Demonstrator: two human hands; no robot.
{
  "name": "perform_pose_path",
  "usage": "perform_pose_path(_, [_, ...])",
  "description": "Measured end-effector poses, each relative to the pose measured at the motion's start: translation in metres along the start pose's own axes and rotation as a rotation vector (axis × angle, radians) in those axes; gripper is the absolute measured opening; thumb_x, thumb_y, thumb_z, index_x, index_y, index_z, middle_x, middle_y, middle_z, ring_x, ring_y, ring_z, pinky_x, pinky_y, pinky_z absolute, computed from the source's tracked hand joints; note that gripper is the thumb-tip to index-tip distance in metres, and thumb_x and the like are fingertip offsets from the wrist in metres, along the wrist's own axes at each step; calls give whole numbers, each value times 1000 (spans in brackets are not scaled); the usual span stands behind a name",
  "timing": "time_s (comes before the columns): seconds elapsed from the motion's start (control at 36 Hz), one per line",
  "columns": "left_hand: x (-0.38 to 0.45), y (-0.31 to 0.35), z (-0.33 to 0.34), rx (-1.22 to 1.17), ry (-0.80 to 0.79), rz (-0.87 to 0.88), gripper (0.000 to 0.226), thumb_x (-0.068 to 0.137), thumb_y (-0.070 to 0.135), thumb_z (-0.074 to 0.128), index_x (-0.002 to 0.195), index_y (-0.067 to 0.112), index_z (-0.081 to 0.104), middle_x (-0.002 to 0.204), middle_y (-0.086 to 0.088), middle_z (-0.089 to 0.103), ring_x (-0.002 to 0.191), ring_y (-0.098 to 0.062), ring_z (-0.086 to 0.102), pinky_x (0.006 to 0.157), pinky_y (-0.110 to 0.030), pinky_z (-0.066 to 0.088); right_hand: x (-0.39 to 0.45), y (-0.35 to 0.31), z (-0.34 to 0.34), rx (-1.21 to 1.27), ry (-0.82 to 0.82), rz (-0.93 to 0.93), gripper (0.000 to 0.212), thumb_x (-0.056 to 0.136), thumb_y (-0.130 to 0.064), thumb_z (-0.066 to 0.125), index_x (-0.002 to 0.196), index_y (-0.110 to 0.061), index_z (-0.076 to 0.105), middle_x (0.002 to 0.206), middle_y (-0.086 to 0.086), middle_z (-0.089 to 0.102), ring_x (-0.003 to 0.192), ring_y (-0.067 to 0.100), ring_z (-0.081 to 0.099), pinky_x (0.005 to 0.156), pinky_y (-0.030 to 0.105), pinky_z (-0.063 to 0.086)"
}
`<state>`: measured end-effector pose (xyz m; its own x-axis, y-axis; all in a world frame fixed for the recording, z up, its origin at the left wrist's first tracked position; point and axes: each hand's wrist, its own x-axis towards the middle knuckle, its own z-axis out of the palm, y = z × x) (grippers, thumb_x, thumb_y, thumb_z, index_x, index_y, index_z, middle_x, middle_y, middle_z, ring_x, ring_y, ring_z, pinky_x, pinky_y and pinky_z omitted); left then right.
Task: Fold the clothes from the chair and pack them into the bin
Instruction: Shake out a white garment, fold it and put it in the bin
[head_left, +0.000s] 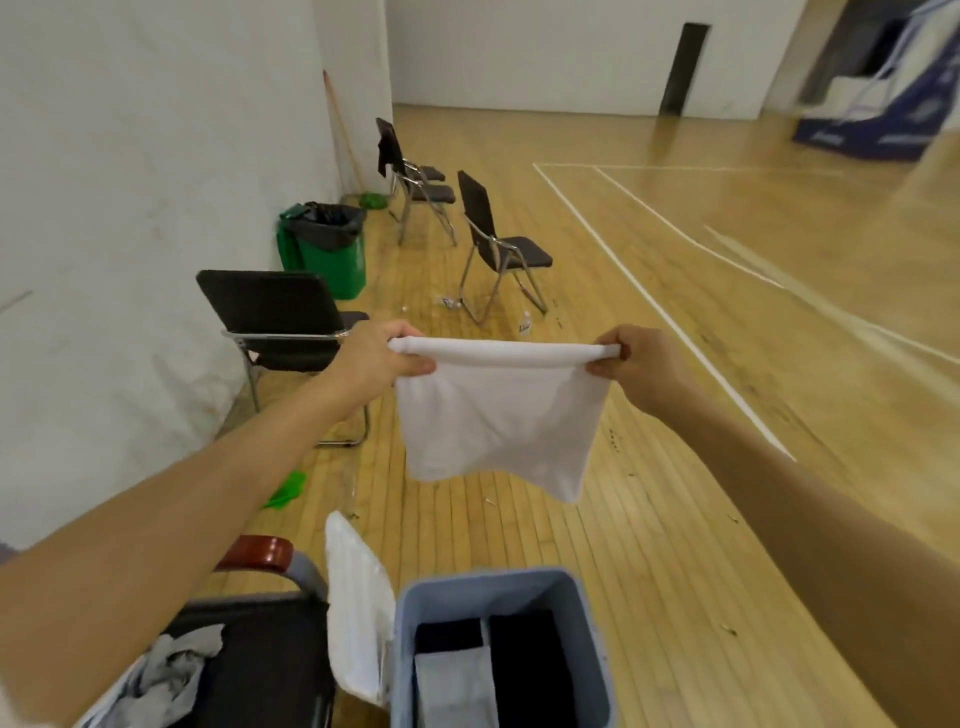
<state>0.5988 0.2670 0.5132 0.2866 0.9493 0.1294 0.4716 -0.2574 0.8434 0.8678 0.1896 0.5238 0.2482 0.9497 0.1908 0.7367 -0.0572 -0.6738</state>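
Note:
A white garment (498, 415) hangs in the air in front of me, stretched flat between both hands. My left hand (376, 358) grips its top left corner and my right hand (631, 361) pinches its top right corner. Below it stands the grey-blue bin (498, 582), holding folded black and grey clothes. At the lower left is the black chair (260, 670) with a red armrest. A crumpled grey garment (171, 670) lies on its seat, and a white cloth (358, 608) hangs over its edge next to the bin.
Another black chair (280, 317) stands by the white wall on the left. A green trash bin (327, 249) and more chairs (498, 244) are farther back. A green scrap (285, 488) lies on the wooden gym floor.

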Motion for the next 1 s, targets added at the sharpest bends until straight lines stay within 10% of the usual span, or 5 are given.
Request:
perform_pose_path(0.42, [38,-120,189,-31,-105,-265,20,76,6,75,73,19,61,70,4,59,68,-12,52,58,-18,37,30,216,84,89,-220,188,6,88,-7,60,84,-12,60,76,-4,59,67,7,52,49,13,34])
perform_pose_path(1.0, [-42,-518,494,-4,-301,-557,15,79,0,71,76,14,67,78,3,67,72,-11,58,62,-16,44,-72,583,400,-7,-488,460,19,91,-8,53,81,-24,55,73,-3,58,60,10,49,42,14,34])
